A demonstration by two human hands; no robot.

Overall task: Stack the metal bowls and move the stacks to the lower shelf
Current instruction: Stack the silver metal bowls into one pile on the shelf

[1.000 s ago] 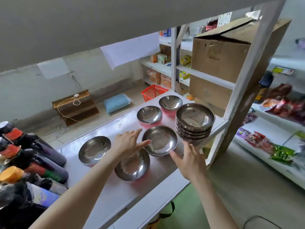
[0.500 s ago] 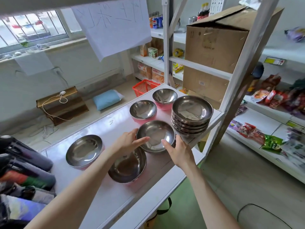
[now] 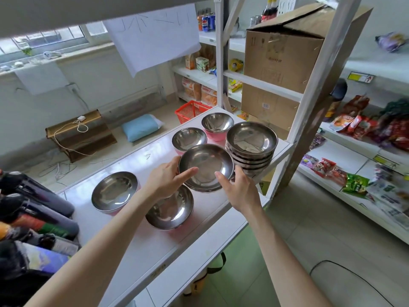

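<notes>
Bowl (image 3: 205, 167) pinched at both rims, left hand (image 3: 164, 180) and right hand (image 3: 240, 188), thumbs inside, tilted, just beside stack (image 3: 251, 147) on shelf (image 3: 155, 242).

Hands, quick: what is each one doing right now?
Left hand: closed on the left rim of the lifted metal bowl.
Right hand: closed on the same bowl's right rim.

Held bowl (image 3: 205, 166): we see it shiny, tilted, just left of the stack (image 3: 251, 147).
Stack: nested steel bowls, upright.
Loose bowls: four singles left of the stack.
</notes>
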